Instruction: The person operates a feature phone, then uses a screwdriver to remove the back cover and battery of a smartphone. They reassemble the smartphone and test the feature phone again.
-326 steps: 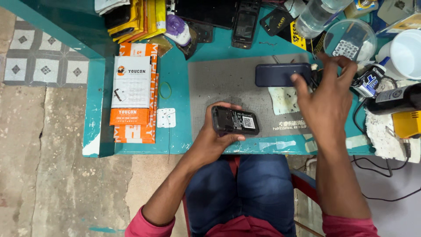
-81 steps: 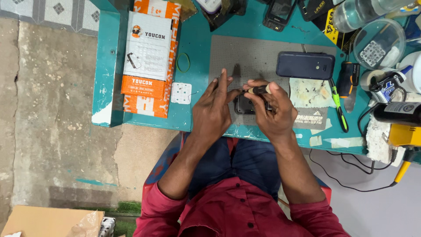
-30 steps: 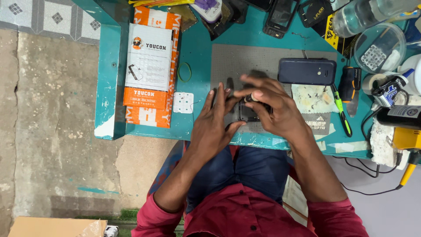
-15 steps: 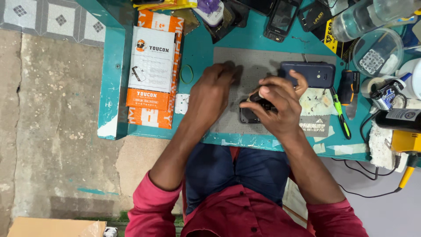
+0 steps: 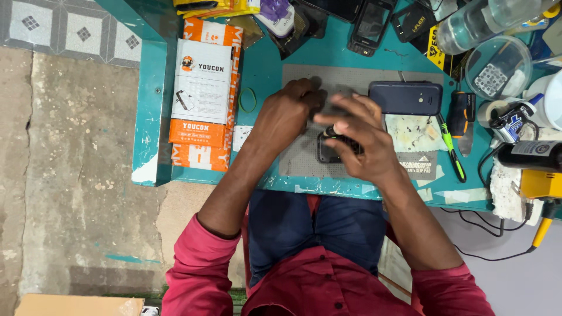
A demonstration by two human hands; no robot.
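My right hand (image 5: 360, 140) grips a small black phone (image 5: 328, 151) and holds it just over the grey work mat (image 5: 295, 167) on the teal table (image 5: 263, 64). My left hand (image 5: 287, 114) has left the phone and lies on the far part of the mat. Its fingers are curled shut, and whatever is under the fingertips is hidden. A dark blue phone (image 5: 405, 98) lies flat on the mat's far right corner, just beyond my right hand.
Orange and white boxes (image 5: 202, 105) sit stacked at the table's left, with a green rubber band (image 5: 247, 99) beside them. A green screwdriver (image 5: 451, 149), a clear bottle (image 5: 474, 23), a round clear container (image 5: 497, 67) and a yellow tool (image 5: 541, 187) crowd the right. More phones (image 5: 369, 26) lie at the far edge.
My left hand let go of the black phone and moved to the far part of the mat, fingers curling shut. My right hand keeps hold of the phone.
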